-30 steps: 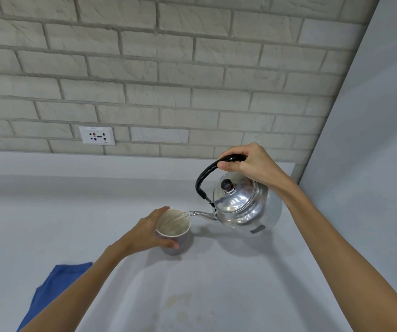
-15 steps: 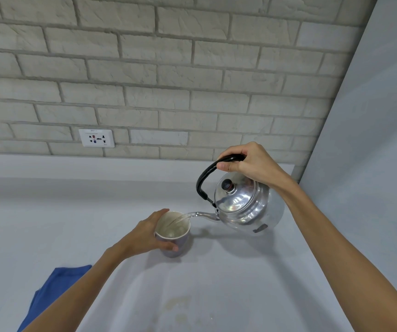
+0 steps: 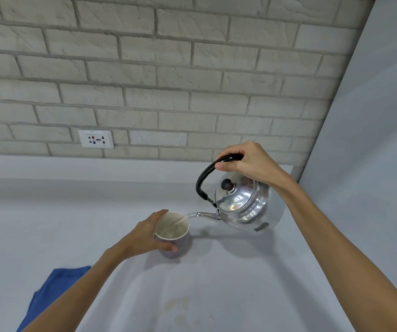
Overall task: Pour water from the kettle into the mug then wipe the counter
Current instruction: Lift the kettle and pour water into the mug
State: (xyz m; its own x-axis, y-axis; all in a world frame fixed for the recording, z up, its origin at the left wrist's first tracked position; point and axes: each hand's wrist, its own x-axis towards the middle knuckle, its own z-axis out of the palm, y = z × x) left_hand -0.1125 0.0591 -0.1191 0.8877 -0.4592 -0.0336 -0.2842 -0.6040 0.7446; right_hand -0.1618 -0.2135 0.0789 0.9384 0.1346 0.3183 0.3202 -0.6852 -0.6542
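Right hand: grip clenched around the black handle of the steel kettle, held tilted above the counter.
Spout: aimed left, its tip just over the mug's rim, a thin stream of water running in.
Left hand: grip wrapped round the mug, which stands upright on the counter.
Blue cloth: lying at the counter's near left, apart from the mug.
Socket: on the brick wall behind.

Kettle polished shiny metal, handle glossy black plastic; counter smooth matt; wall rough brick.
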